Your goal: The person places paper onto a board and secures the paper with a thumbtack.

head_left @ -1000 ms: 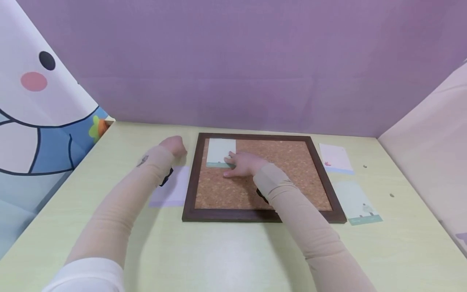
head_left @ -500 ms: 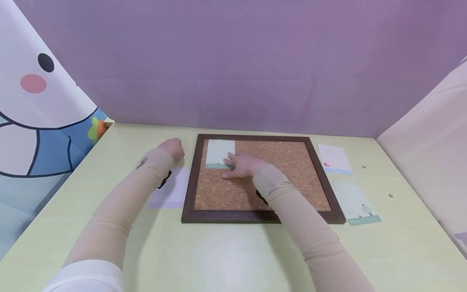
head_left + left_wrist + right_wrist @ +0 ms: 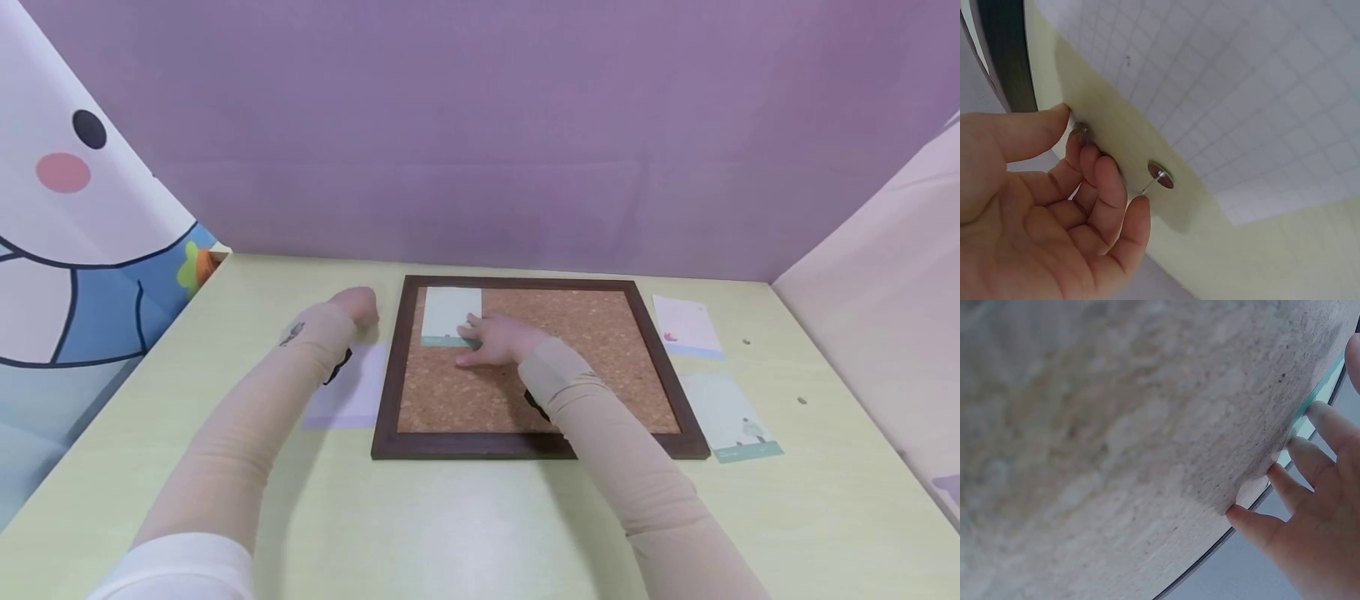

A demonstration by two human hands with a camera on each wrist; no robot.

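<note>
My right hand [image 3: 504, 337] rests on a white card with a green bottom strip [image 3: 450, 310], its fingers spread over the card's lower right part. That card lies at the top left of a cork board with a dark brown frame [image 3: 472, 446]. To the left of the board, my left hand [image 3: 358, 306] is low over the table. The left wrist view shows its thumb and forefinger pinching a small metal thumbtack [image 3: 1084, 130], other fingers curled. A second thumbtack [image 3: 1160, 175] lies point up beside the little finger. In the right wrist view, fingertips [image 3: 1319, 412] press the card's edge.
A lilac card [image 3: 347, 396], grid-lined in the left wrist view, lies left of the board. Right of it are a pink-and-blue card [image 3: 687, 325] and another green-striped card [image 3: 731, 412]. Two small tacks, one nearer [image 3: 802, 401], lie farther right. A purple backdrop [image 3: 480, 150] stands behind.
My left hand has shifted slightly down and left beside the board. My right hand keeps its place on the card. The whole head view has drifted a little.
</note>
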